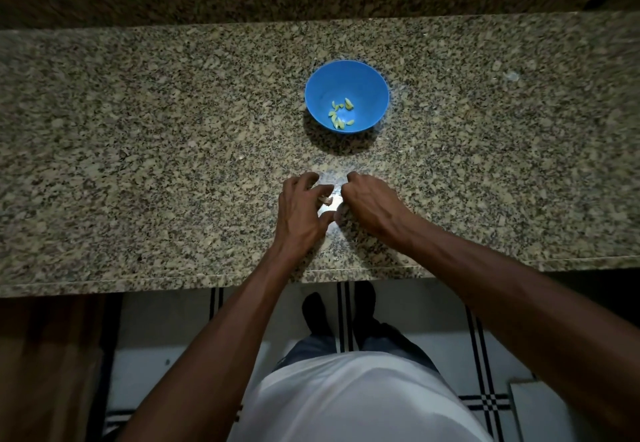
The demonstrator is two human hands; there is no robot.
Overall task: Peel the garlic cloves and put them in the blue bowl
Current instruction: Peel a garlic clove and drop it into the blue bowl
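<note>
Partway through the garlic, several cloves done and another one in hand.

From the head view: the blue bowl (346, 95) sits toward the far middle of the granite counter (138, 151), and there's a small pile of peeled cloves (340, 113) in the bottom, so a good chunk looks finished. Nearer the counter's front edge, both hands are huddled close together. The left hand (302, 212) has its fingers curled around a small pale bit (325, 200), probably a clove with skin on, though it's too small to be sure. The right hand (367, 202) is bunched up tight just beside it; I can't tell if it's gripping anything. No loose unpeeled cloves show on the counter, so I'd guess not much is left.
</note>
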